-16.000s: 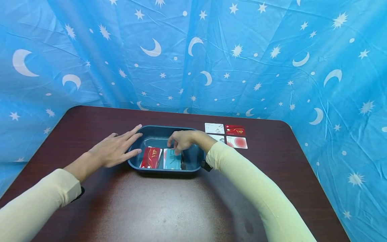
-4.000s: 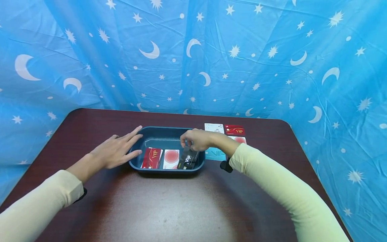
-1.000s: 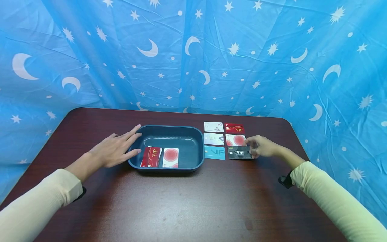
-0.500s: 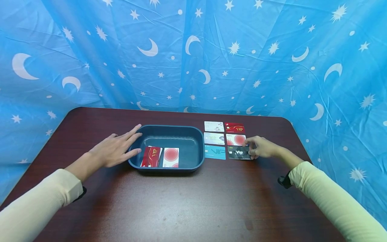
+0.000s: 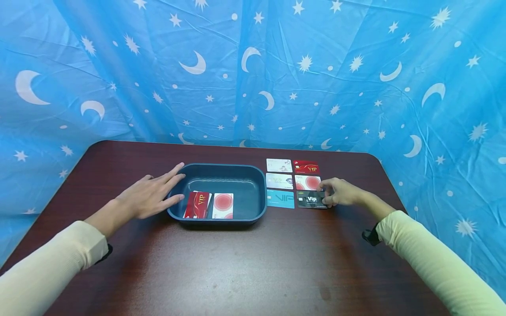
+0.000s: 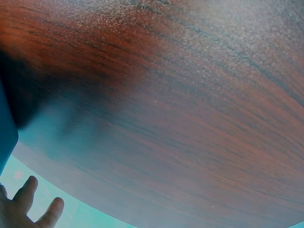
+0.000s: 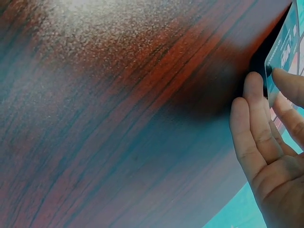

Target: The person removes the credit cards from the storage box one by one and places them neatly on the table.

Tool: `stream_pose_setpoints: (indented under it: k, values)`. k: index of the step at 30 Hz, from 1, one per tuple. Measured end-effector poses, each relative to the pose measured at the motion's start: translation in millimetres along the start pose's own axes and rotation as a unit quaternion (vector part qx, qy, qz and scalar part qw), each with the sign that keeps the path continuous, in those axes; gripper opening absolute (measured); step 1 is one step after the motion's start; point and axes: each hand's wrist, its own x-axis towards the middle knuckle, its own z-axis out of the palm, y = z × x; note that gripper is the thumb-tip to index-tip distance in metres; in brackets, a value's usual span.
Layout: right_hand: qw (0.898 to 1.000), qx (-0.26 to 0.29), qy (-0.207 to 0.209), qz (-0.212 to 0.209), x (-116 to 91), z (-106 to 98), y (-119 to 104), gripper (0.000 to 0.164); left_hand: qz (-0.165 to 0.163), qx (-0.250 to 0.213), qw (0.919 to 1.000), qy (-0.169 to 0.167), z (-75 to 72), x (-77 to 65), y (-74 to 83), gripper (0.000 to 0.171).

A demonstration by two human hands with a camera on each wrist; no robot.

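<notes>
Spread, straight fingers of my left hand [image 5: 138, 199] rest at the left rim of a dark blue tray [image 5: 261, 210]; some fingertips show in the left wrist view. To the tray's right, my right hand [image 5: 344, 193] holds the right end of a black VIP card [image 5: 307, 199] between thumb and fingers. In the right wrist view the thumb lies on the card [image 7: 284, 61] with fingers at its edge. The card is level with a teal VIP card [image 5: 280, 198] on its left and just below a white card with red circles [image 5: 306, 182].
Inside the tray lie a red VIP card [image 5: 196, 205], overlapping a white one, and a red-circle card [image 5: 223, 205]. Farther back on the table are two whitish cards [image 5: 279, 165] and a red VIP card [image 5: 306, 166]. A blue star-patterned curtain [image 5: 221, 79] hangs behind the table.
Over the longer span, the teal card, then the black card, went from tray to table. In the last second the right hand and black card shifted very slightly left; the left hand stayed put.
</notes>
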Motion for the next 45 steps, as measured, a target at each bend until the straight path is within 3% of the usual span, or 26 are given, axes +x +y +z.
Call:
stream_pose_setpoints:
  k: [11,20,32,45]
  values:
    - [1.0,0.006,-0.003,0.004,-2,-2,-2,0.035,-0.002,0.0,1.0,0.003,1.5,0.3,-1.3,0.075]
    - [1.0,-0.026,0.003,-0.004,4,-15,-18,0.036,-0.003,0.001,1.0,-0.001,1.5,0.0,-1.8,0.075]
    - [0.991,-0.1,-0.016,-0.082,28,-41,-91,0.037,-0.004,0.004,1.0,0.003,0.9,0.7,-2.6,0.076]
    - [0.981,-0.119,-0.066,-0.137,67,-33,-189,0.038,-0.001,0.007,1.0,0.004,-0.4,1.4,-2.5,0.076]
